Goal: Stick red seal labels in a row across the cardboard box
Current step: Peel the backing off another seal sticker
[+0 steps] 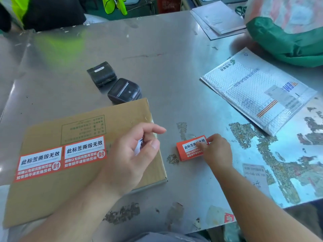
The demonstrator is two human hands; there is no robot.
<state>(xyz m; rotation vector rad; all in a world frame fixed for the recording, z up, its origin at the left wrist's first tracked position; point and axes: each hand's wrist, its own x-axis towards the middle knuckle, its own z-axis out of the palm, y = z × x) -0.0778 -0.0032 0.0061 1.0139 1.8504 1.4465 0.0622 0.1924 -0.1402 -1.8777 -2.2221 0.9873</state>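
Head view: the flat cardboard box [52, 198] lies on the metal worktop [157, 58] at the near left. Two red seal labels are already stuck side by side across its left part, the first label [39, 163] near the left edge and the second label [84, 152] touching its right side. The row looks roughly half done, since the stretch of box to the right of the second label is bare. The left hand [132, 154] hovers over that bare stretch with its fingers curled toward the thumb around something pale; I cannot tell whether its grip holds anything. The right hand [218, 151] rests on the label stack [188, 151], which sits on the worktop just beside the box's right edge, its grip pinching the top sheet at the far corner. The likely next step is peeling off a third label.
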